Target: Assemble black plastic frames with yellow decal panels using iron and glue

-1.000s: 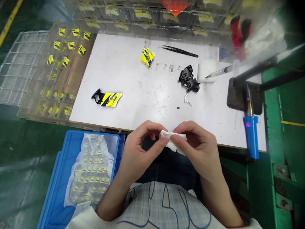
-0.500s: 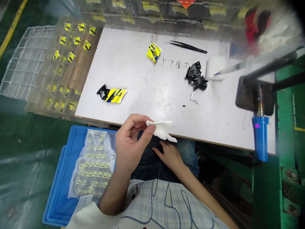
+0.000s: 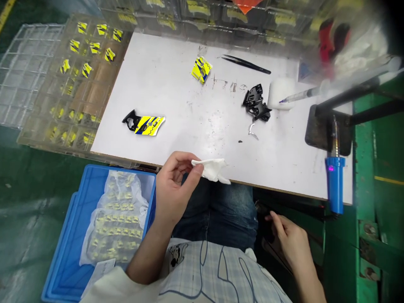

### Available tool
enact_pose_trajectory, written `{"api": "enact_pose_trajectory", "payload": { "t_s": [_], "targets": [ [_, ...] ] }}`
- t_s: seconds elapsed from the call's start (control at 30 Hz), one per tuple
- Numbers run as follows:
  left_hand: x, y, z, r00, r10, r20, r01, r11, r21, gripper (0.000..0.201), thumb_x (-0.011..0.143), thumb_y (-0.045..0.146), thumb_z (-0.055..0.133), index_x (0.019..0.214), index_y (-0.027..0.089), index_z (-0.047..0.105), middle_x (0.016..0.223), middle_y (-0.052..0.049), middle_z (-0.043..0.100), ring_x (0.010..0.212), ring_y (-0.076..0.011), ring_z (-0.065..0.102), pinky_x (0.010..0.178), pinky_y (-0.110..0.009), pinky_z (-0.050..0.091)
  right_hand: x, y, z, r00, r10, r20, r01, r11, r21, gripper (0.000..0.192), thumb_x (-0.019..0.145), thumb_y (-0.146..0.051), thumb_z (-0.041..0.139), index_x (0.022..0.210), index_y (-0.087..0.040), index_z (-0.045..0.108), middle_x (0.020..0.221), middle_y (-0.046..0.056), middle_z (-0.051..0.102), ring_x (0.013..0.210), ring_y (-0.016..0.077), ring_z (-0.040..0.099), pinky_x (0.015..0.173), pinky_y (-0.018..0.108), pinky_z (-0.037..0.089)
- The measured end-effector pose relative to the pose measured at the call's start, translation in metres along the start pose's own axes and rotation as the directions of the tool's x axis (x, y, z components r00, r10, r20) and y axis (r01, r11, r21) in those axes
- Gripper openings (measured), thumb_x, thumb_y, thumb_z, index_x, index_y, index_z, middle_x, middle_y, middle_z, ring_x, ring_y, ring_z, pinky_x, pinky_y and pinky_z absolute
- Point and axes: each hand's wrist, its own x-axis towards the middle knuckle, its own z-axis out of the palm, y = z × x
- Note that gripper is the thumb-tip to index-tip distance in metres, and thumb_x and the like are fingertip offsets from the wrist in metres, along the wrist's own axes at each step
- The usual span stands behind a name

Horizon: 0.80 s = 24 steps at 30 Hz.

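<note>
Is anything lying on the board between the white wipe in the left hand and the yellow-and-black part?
Nothing visible does: the left hand pinches the white wipe at the board's near edge, and only bare white board separates it from the yellow-and-black part.
</note>
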Motion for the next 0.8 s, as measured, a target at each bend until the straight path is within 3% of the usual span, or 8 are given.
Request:
{"api": "enact_pose_trajectory", "payload": {
  "t_s": [0.1,0.2,0.3,0.37,0.43,0.5,0.67,0.8],
  "targets": [
    [0.003,0.001,0.004,0.999,0.024,-0.037,-0.026,0.998,-0.052,0.011,0.082,0.018,0.073,0.088,0.021,0.064,0.079,0.002,0.066,0.067,-0.0105,0.064,0.064,-0.018,0.053,-0.006,-0.022,-0.004,0.987,-0.126,-0.104,0.133,0.989,0.066,0.035,0.099,-0.043,0.057,0.119,-0.018,0.071,0.087,0.005,0.069,0.070,0.0190,0.066,0.065,0.029,0.052],
    [-0.001,0.006,0.011,0.999,0.038,0.001,-0.037,0.994,-0.102,0.011,0.082,0.015,0.072,0.086,0.021,0.063,0.080,0.003,0.065,0.069,-0.0099,0.064,0.065,-0.017,0.053,0.001,-0.074,-0.004,0.937,-0.336,-0.094,0.349,0.905,0.243,0.026,0.098,-0.020,0.061,0.121,-0.028,0.069,0.089,0.000,0.068,0.076,0.0156,0.066,0.069,0.026,0.052],
    [-0.016,0.012,0.019,0.992,-0.007,0.124,0.025,0.990,-0.141,0.010,0.085,0.014,0.070,0.086,0.021,0.062,0.082,0.002,0.065,0.074,-0.0110,0.065,0.069,-0.018,0.053,0.018,-0.123,-0.004,0.949,-0.248,-0.197,0.314,0.812,0.491,0.033,0.099,-0.031,0.060,0.132,-0.030,0.062,0.099,0.002,0.066,0.077,0.0160,0.063,0.069,0.028,0.053],
    [-0.028,0.014,0.023,0.971,-0.037,0.236,0.073,0.986,-0.149,0.009,0.087,0.015,0.068,0.087,0.021,0.061,0.083,0.000,0.065,0.076,-0.0123,0.064,0.070,-0.020,0.053,0.027,-0.142,-0.005,0.956,-0.242,-0.168,0.295,0.765,0.573,0.028,0.095,-0.033,0.066,0.123,-0.032,0.065,0.101,0.001,0.065,0.080,0.0164,0.063,0.067,0.026,0.053],
    [-0.037,0.013,0.024,0.941,-0.032,0.336,0.078,0.989,-0.125,0.008,0.089,0.016,0.065,0.086,0.021,0.060,0.083,-0.001,0.065,0.076,-0.0137,0.063,0.071,-0.023,0.053,0.032,-0.147,-0.006,0.957,-0.257,-0.135,0.287,0.772,0.568,0.011,0.095,-0.025,0.067,0.104,-0.031,0.068,0.092,-0.001,0.065,0.079,0.0150,0.062,0.066,0.024,0.051],
    [-0.042,0.010,0.022,0.907,-0.018,0.421,0.045,0.998,-0.054,0.006,0.087,0.016,0.065,0.085,0.020,0.060,0.085,-0.003,0.065,0.077,-0.0156,0.061,0.071,-0.026,0.052,0.032,-0.142,-0.007,0.952,-0.285,-0.113,0.300,0.795,0.528,0.013,0.096,-0.018,0.064,0.094,-0.030,0.068,0.085,-0.002,0.064,0.075,0.0136,0.061,0.065,0.023,0.049],
    [-0.038,0.005,0.019,0.848,-0.131,0.514,0.099,0.991,0.089,0.003,0.092,0.021,0.061,0.092,0.019,0.062,0.080,-0.002,0.066,0.070,-0.0151,0.064,0.067,-0.027,0.052,0.031,-0.123,-0.005,0.942,-0.325,-0.090,0.328,0.821,0.467,0.018,0.092,-0.014,0.068,0.101,-0.029,0.061,0.087,-0.003,0.064,0.072,0.0128,0.061,0.063,0.023,0.050],
    [-0.033,0.005,0.019,0.825,-0.191,0.531,0.206,0.978,0.033,0.009,0.093,0.026,0.064,0.097,0.018,0.062,0.080,-0.002,0.069,0.069,-0.0150,0.069,0.067,-0.025,0.056,0.039,-0.125,-0.007,0.833,-0.536,-0.139,0.551,0.776,0.307,0.022,0.092,-0.004,0.060,0.098,-0.025,0.059,0.087,0.000,0.063,0.073,0.0132,0.060,0.061,0.025,0.049]
  ]
}}
